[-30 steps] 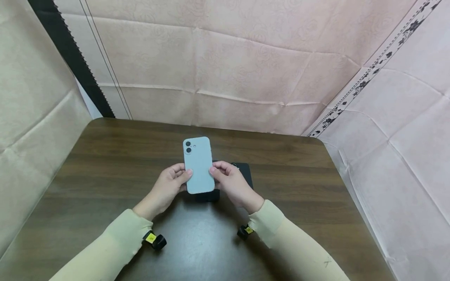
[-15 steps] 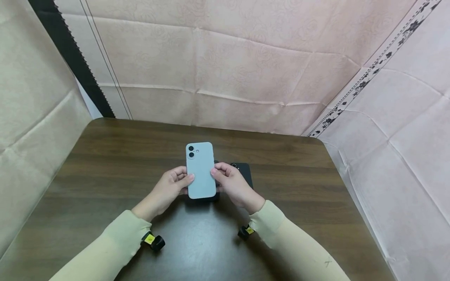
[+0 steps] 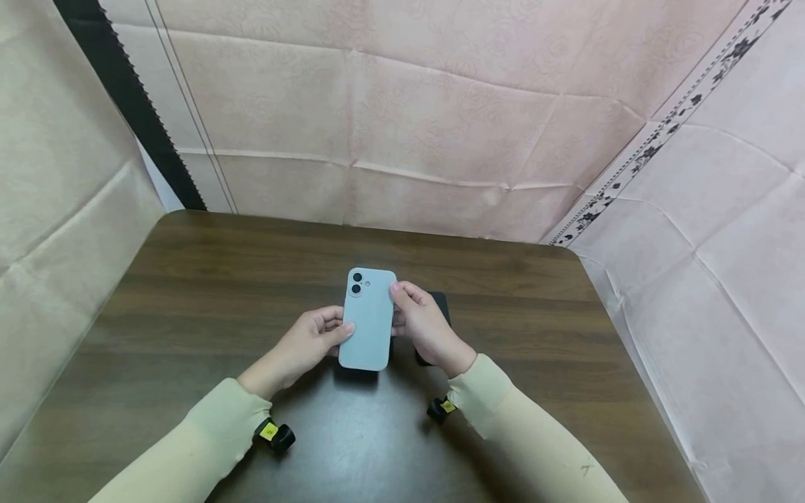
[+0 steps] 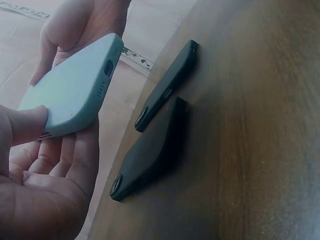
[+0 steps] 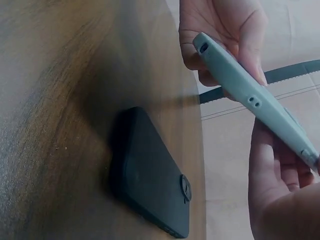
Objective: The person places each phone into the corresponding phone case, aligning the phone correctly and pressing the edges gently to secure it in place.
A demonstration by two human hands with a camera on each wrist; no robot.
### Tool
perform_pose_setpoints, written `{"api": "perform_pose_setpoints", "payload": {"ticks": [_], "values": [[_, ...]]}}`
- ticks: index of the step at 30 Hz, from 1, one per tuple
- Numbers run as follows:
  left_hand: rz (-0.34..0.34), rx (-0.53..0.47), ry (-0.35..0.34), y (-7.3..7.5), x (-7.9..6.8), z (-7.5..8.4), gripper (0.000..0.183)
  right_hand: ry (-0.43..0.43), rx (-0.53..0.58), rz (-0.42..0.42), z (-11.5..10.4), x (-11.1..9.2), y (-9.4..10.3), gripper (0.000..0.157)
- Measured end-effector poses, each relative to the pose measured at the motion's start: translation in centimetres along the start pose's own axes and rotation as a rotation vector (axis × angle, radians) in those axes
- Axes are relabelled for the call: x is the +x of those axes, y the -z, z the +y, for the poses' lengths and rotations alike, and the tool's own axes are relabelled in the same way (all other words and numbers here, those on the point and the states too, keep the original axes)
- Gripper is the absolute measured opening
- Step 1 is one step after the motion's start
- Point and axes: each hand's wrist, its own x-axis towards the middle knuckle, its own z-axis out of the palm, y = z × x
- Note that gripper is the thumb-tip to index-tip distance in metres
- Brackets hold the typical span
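In the head view, a light blue phone case [image 3: 367, 328] with two dark camera circles is held above the table, its back facing up. I cannot tell whether a phone sits inside. My left hand [image 3: 308, 346] pinches its lower left edge, thumb on the back and fingers beneath. My right hand [image 3: 428, 325] holds the upper right edge, thumb near the top corner. In the left wrist view, the case's bottom end shows a port opening. Below the case, two black phones or phone cases [image 4: 145, 155] lie on the table, mostly hidden in the head view.
The brown wooden table [image 3: 207, 293] runs to a curved far edge. Pale patterned cloths [image 3: 428, 126] hang behind it and on both sides. Each wrist carries a small black camera [image 3: 283, 438] with a yellow label.
The light blue case has shifted right and toward me, both hands still on it. My right thumb has moved up its edge to near the top corner.
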Motion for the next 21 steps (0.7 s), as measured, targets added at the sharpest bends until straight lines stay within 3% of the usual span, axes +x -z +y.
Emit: {"api": "perform_pose_setpoints", "payload": {"ticks": [13,21], "values": [[-0.014,0.040,0.002,0.19,-0.27,-0.37,0.032,-0.006,-0.033,0.052,-0.08,0.48,-0.33,0.043],[-0.052,0.048,0.001,0.05,-0.49,-0.46,0.028,0.006,-0.024,0.071,-0.37,0.64,-0.19,0.039]]}}
